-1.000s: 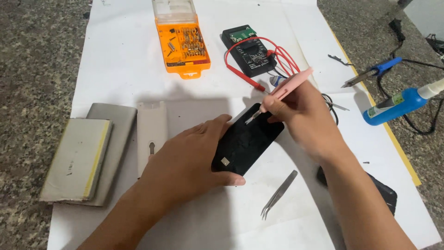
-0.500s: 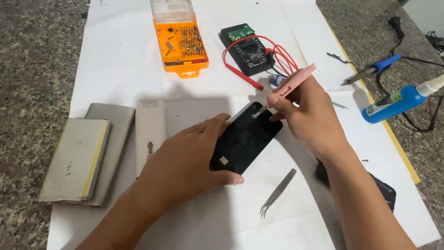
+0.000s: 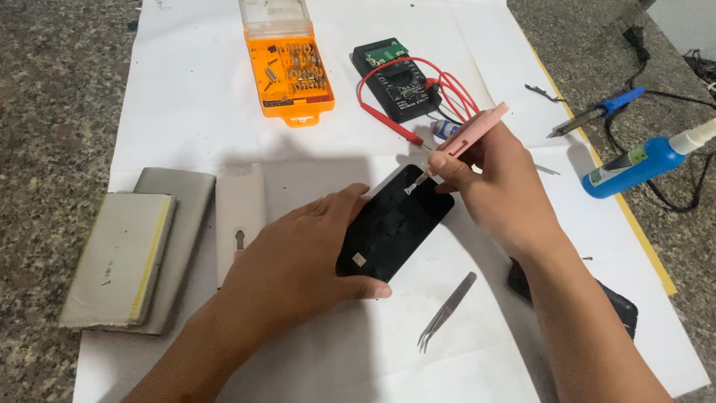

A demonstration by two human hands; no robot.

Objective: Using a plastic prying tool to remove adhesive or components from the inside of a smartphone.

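Note:
A black phone-shaped device (image 3: 399, 224) lies tilted on white paper at the middle. My left hand (image 3: 298, 257) presses flat on its near left side, thumb along the lower edge. My right hand (image 3: 488, 183) grips a pink-handled tool (image 3: 473, 134) like a pen. The tool's metal tip touches the device's far end near a small pale patch. A small square mark shows at the device's near corner.
Metal tweezers (image 3: 446, 310) lie just right of the device. An orange bit case (image 3: 289, 63), a black multimeter (image 3: 395, 78) with red leads, a soldering iron (image 3: 597, 116), a blue bottle (image 3: 634, 168), flat grey battery packs (image 3: 130, 254) and a white panel (image 3: 240, 216) surround it.
The view has shifted slightly. My right hand has drawn the pink tool a little up along the device's far end. My left hand stays on the device.

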